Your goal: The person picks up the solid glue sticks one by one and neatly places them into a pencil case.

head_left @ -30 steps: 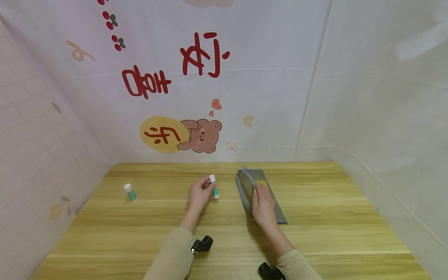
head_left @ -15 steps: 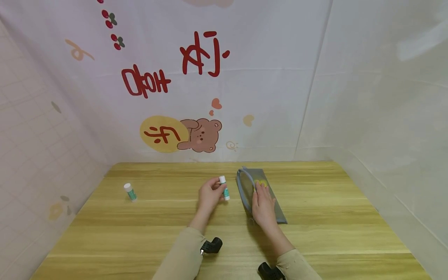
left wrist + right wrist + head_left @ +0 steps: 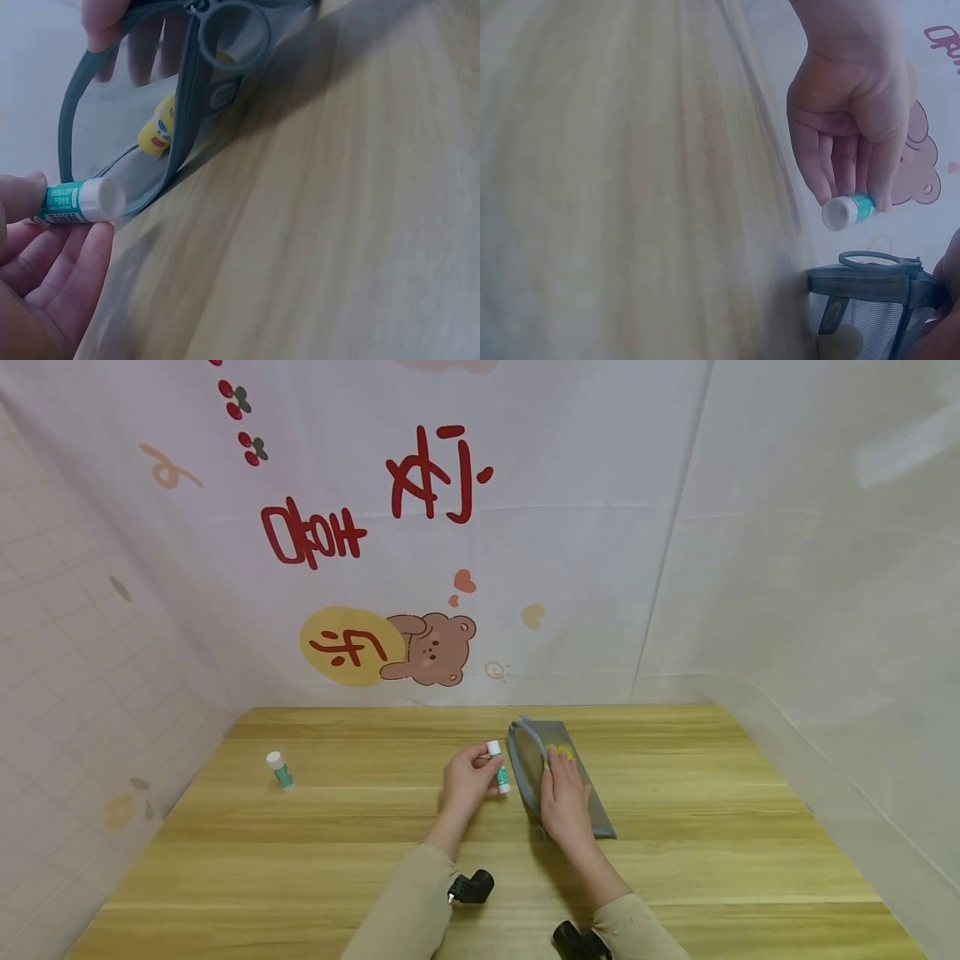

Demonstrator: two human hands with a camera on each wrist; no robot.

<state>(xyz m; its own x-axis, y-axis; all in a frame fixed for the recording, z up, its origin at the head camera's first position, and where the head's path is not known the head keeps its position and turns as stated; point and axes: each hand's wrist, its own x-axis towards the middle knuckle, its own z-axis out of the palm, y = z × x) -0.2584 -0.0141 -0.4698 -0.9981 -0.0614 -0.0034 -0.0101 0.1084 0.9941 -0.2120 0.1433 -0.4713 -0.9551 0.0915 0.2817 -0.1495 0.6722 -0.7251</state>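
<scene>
My left hand [image 3: 467, 781] pinches a small glue stick [image 3: 502, 775] with a white cap and green label, between thumb and fingers. It is just left of a grey mesh zip pouch [image 3: 553, 732] lying on the table. My right hand [image 3: 566, 802] lies over the pouch and grips its upper side, thumb at the rim, fingers visible through the mesh. In the left wrist view the pouch mouth gapes towards the glue stick [image 3: 66, 202]. A yellow piece with a printed label [image 3: 159, 129] shows inside the pouch. The right wrist view shows the ring pull [image 3: 870, 259] at the pouch's edge.
A second glue stick [image 3: 281, 771], white-capped and green-labelled, stands at the left of the wooden table [image 3: 300, 860]. White printed cloth [image 3: 585, 568] hangs behind and at both sides. Each sleeve carries a black wrist camera mount [image 3: 472, 887].
My left hand has moved right with the glue stick, up to the pouch's mouth. The right hand, the pouch and the other glue stick stay in place.
</scene>
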